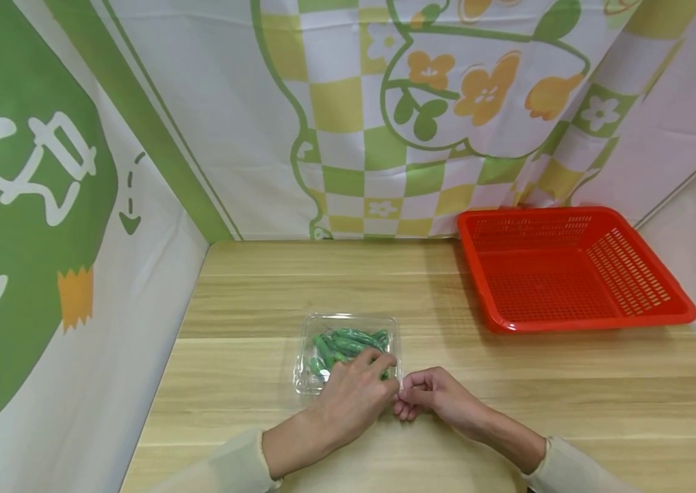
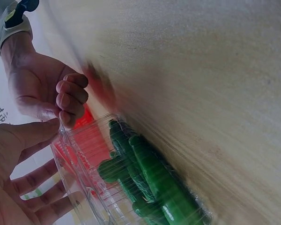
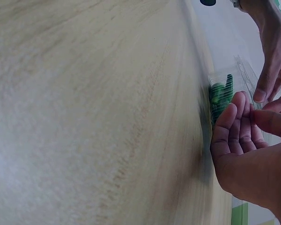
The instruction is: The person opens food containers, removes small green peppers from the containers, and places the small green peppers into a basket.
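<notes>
A clear plastic clamshell box [image 1: 305, 356] with several green chili peppers [image 1: 356, 337] inside lies on the table, its lid over them. My left hand [image 1: 356, 394] reaches over the near right part of the box. Its thumb and forefinger pinch the rim at the corner, while the other fingers [image 2: 47, 180] spread across the lid. From the right, my right hand [image 1: 440, 397] pinches the same corner between thumb and forefinger, its remaining fingers [image 3: 234, 126] curled beside the box. The two hands' fingertips nearly meet there.
A red plastic basket [image 1: 489, 301] with slotted walls stands at the back right of the wooden table [image 1: 249, 301]. Behind the table hangs a white curtain [image 1: 218, 137] printed with checks and flowers. A white and green wall covering [image 1: 157, 274] borders the left side.
</notes>
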A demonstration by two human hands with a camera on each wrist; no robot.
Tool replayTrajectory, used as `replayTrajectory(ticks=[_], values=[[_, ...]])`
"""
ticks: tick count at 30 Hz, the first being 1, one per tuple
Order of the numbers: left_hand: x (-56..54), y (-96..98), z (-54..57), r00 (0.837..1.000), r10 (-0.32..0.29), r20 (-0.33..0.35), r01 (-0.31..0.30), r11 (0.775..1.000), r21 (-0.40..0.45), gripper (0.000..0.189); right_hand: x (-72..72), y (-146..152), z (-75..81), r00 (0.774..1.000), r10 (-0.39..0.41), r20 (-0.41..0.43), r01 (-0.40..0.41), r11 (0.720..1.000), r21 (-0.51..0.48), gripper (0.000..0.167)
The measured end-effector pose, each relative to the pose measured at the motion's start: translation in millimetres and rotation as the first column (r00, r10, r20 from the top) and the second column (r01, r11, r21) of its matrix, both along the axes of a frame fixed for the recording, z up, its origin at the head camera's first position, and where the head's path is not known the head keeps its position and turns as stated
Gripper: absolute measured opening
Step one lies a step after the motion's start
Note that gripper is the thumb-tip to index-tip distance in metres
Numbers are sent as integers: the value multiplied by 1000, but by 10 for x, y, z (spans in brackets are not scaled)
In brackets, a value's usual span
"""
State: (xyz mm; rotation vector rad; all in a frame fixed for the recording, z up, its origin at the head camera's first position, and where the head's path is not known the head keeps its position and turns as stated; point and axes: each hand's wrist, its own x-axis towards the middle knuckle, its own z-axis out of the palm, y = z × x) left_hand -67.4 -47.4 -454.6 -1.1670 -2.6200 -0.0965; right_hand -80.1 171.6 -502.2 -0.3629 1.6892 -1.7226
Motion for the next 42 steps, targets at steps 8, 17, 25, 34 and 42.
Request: replayTrajectory(ticks=[8,17,25,34,42], values=[[2,68,28,1000,19,-13,-20,997,-75,10,11,-8,-17,1000,-11,-21,11,1000,-2,25],[2,115,20,998,1,-55,-9,991,-130,16,9,-28,-62,997,-46,-58,46,999,-8,21],[-21,135,-5,998,5,-59,-11,994,-110,22,9,-41,-92,992,-74,-106,78,997,30,14],[-27,133,-15,998,21,-63,-27,995,-91,32,13,-65,-91,968,-79,-240,102,991,85,11],[-42,119,-1,999,16,-52,-19,999,-47,23,15,-73,-77,961,-83,-265,108,991,84,10]])
